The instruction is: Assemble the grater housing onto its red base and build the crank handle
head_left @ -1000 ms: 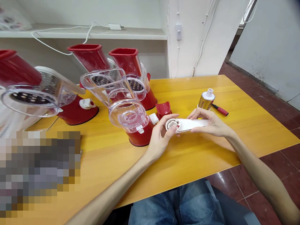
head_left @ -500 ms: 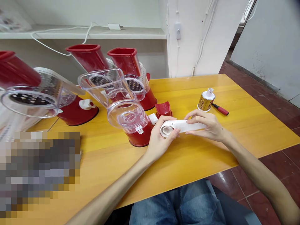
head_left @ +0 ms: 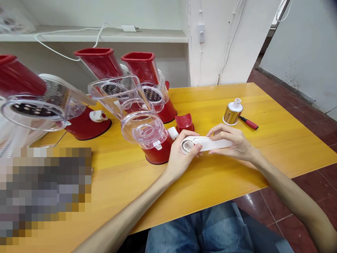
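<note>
Between my two hands is a white crank handle (head_left: 214,144) with a round socket at its left end. My left hand (head_left: 181,154) grips that round end, thumb in front. My right hand (head_left: 233,142) pinches the bar further right, its fingers along the top and underside. Just left of my left hand stands a rotary grater body (head_left: 158,149) with a red base and a clear hopper on top. A red food pusher (head_left: 184,123) rests behind my hands. Beyond my right hand, a grater drum (head_left: 231,113) with a white top stands upright.
A red-and-black handled tool (head_left: 249,122) lies beside the drum. More red rotary graters (head_left: 89,126) stand at the left and back of the yellow table (head_left: 210,186). A white shelf (head_left: 158,37) with a cable runs along the wall. The lower left is pixelated.
My hands keep their hold on the crank handle, which has shifted very slightly. The whole view has moved a little; the other things stay in place.
</note>
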Demonstrator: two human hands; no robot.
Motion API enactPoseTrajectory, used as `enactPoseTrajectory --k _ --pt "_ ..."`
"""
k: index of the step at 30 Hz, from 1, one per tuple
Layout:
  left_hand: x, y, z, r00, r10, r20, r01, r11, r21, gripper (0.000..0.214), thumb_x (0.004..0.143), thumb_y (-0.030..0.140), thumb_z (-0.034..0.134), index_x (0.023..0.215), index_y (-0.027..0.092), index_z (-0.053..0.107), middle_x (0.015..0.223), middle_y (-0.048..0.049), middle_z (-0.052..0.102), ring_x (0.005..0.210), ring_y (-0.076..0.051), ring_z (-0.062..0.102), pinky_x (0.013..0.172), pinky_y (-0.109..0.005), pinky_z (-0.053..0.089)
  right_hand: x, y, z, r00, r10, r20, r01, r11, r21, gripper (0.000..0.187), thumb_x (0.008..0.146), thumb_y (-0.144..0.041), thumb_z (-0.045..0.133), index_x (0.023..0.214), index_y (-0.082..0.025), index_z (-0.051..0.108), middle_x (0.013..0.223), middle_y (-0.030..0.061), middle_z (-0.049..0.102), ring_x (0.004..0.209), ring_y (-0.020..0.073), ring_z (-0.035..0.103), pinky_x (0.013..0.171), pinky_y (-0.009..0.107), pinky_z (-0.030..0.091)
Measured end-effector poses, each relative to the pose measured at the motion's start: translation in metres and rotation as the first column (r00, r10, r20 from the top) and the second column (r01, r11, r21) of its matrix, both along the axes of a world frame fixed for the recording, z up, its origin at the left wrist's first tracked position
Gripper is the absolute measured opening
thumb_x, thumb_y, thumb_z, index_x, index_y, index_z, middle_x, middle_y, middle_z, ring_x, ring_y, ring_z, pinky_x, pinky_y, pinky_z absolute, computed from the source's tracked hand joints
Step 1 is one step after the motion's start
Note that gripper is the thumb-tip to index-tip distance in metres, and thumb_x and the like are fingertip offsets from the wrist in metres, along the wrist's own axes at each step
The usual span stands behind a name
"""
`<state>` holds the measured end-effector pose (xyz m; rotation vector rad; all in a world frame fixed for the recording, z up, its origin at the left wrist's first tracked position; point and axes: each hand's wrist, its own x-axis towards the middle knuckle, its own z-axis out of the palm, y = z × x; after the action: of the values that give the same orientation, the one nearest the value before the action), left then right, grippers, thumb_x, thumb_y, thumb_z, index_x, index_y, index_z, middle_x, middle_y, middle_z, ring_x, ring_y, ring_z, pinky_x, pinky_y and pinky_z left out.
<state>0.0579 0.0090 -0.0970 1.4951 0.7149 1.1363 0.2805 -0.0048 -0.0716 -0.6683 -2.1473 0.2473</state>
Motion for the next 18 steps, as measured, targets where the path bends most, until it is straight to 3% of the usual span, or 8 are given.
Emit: enactPoseTrajectory --k 9,14,18 --pt "-0.001 -0.0007 -0.0046 1.0 0.015 -0.021 -0.015 1.0 0.009 0.045 0.08 0.053 0.079 0.103 0.02 0.059 0.081 0.0014 0.065 0.061 -0.012 0.062 0.055 -0.024 0.053 -0.0014 -0.0023 0.0007 1.0 -0.005 0.007 0.006 0.999 -0.05 0.025 0.091 -0.036 0.076 0.108 -0.023 0.064 0.109 0.0094 0.068 0.095 0.0204 0.071 0.083 0.035 0.058" --pt "-0.0027 -0.0028 -0.0031 0.992 0.107 -0.066 -0.096 0.982 0.161 0.039 0.083 0.049 0.077 0.102 0.019 0.061 0.083 0.0008 0.067 0.065 -0.012 0.058 0.058 -0.023 0.048 -0.0021 -0.0019 -0.0002 0.998 -0.039 0.054 0.038 0.999 0.02 0.028 0.093 -0.041 0.073 0.11 -0.021 0.064 0.107 0.009 0.068 0.095 0.0192 0.07 0.082 0.033 0.058" --pt "-0.0032 -0.0048 -0.0009 0.986 0.151 -0.077 -0.127 0.957 0.261 0.035 0.085 0.048 0.075 0.102 0.019 0.063 0.082 0.001 0.068 0.065 -0.011 0.058 0.059 -0.022 0.047 -0.0041 -0.0026 -0.0011 0.986 -0.127 0.111 0.113 0.986 0.123 0.03 0.095 -0.046 0.068 0.107 -0.019 0.063 0.095 0.0065 0.071 0.078 0.0163 0.07 0.068 0.027 0.056"
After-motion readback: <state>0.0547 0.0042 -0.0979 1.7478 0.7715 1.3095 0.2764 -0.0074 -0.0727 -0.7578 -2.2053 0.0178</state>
